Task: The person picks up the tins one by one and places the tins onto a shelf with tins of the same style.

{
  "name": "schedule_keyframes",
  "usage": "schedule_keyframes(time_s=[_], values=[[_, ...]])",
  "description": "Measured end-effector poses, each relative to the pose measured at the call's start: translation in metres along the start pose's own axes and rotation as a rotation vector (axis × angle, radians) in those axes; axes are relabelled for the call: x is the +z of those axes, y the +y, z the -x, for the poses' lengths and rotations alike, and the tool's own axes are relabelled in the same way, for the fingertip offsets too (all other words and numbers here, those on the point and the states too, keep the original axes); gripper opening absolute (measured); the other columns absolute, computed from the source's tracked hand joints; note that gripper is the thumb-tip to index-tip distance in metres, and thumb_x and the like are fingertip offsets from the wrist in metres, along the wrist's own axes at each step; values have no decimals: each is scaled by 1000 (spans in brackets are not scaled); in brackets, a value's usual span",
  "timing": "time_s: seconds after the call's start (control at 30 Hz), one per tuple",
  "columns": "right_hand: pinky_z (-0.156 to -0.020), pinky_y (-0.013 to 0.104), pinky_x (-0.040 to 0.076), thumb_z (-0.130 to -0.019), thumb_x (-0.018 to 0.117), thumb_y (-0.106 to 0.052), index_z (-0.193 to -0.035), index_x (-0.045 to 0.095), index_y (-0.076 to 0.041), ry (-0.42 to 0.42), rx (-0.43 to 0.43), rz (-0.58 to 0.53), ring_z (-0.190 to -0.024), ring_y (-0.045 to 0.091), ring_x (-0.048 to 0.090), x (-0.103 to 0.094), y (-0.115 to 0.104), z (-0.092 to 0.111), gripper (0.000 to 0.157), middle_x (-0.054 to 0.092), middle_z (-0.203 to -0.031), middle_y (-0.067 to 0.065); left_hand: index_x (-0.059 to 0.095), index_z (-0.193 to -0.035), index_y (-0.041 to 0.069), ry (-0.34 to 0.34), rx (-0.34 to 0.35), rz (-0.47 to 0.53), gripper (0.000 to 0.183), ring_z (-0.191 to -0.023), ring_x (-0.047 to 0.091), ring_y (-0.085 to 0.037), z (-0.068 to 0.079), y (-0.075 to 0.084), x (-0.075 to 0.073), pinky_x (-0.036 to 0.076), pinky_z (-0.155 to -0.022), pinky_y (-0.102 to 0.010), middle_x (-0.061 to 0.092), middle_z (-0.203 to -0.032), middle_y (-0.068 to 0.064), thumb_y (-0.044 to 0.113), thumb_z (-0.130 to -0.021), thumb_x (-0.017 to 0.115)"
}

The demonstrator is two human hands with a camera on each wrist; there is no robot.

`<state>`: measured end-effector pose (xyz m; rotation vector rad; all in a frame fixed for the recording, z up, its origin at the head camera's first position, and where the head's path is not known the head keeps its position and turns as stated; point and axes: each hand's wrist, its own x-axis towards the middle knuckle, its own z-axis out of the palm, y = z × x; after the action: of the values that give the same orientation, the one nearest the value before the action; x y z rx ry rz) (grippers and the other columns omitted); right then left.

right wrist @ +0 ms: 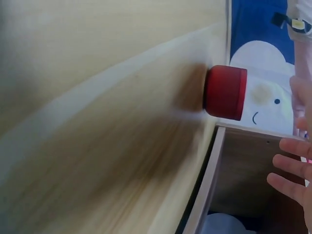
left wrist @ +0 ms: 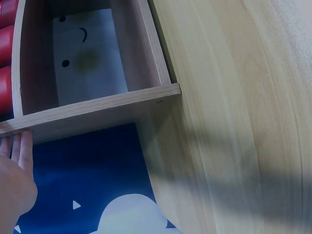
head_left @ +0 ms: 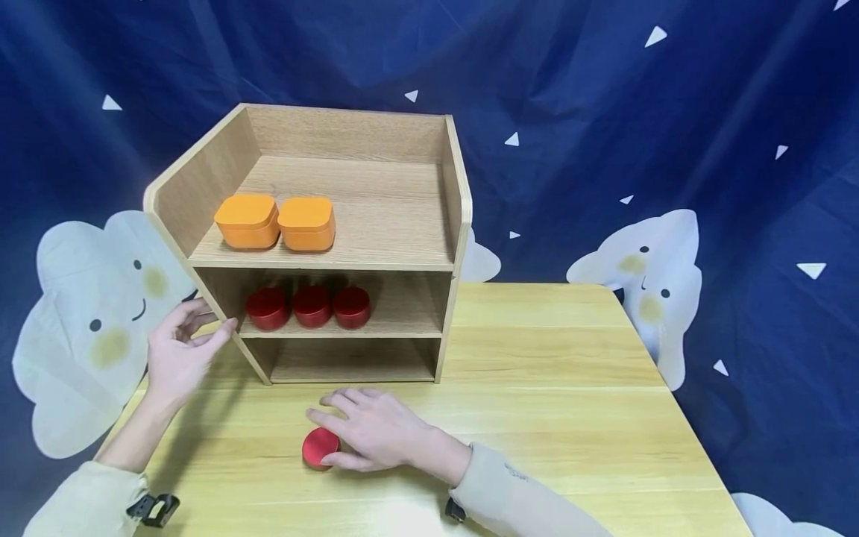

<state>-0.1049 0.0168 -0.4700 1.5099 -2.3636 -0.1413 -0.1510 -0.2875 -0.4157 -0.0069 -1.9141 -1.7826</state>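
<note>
A small wooden shelf (head_left: 356, 266) stands on the table. My left hand (head_left: 181, 347) holds its left side panel, thumb at the front edge and fingers (left wrist: 25, 151) straight against the outer face. On the table in front of the shelf sits a round red tin (head_left: 320, 447), also showing in the right wrist view as a lidded red tin (right wrist: 225, 92). Over and beside it hovers my right hand (head_left: 379, 432), fingers spread, thumb low by the tin's near side. The right wrist view shows a gap between these fingers (right wrist: 290, 165) and the tin.
Three red tins (head_left: 312, 306) line the middle shelf's left part. Two orange rounded-square boxes (head_left: 307, 224) sit side by side on the top board. The light wood table (head_left: 570, 418) extends to the right, with a dark blue curtain (head_left: 604, 149) behind.
</note>
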Motion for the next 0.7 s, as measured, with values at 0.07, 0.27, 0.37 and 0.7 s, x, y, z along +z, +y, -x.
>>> schedule_keyframes(time_s=[0.07, 0.27, 0.37, 0.7], values=[[-102, 24, 59, -105, 42, -68, -156, 49, -27, -13, -12, -2, -131, 11, 63, 3, -2, -1, 66, 61, -147, -4, 75, -108, 7, 1, -1, -6, 40, -88, 72, 3, 0, 0, 0, 60, -72, -8, 77, -94, 13, -22, -81, 71], [-104, 26, 59, -106, 38, -67, -159, 45, -26, -87, -38, -7, -133, 13, 62, 11, -7, -3, 67, 60, -149, -2, 75, -106, 8, 2, -16, -2, 39, -88, 71, 2, 1, 0, 1, 60, -73, -8, 76, -93, 13, -21, -81, 72], [-103, 25, 59, -106, 39, -67, -158, 45, -26, -101, -43, -5, -132, 13, 62, 16, -10, -4, 67, 61, -148, -2, 75, -106, 7, -7, -15, 4, 38, -88, 71, 2, 1, 0, 2, 60, -73, -8, 77, -93, 12, -21, -81, 72], [-96, 22, 59, -103, 45, -70, -153, 50, -27, -70, -47, 43, -125, 10, 63, 26, -19, -6, 66, 64, -141, -6, 74, -110, 6, -4, -11, -4, 39, -90, 71, 1, 1, 0, 0, 60, -74, -8, 77, -96, 13, -21, -82, 72]])
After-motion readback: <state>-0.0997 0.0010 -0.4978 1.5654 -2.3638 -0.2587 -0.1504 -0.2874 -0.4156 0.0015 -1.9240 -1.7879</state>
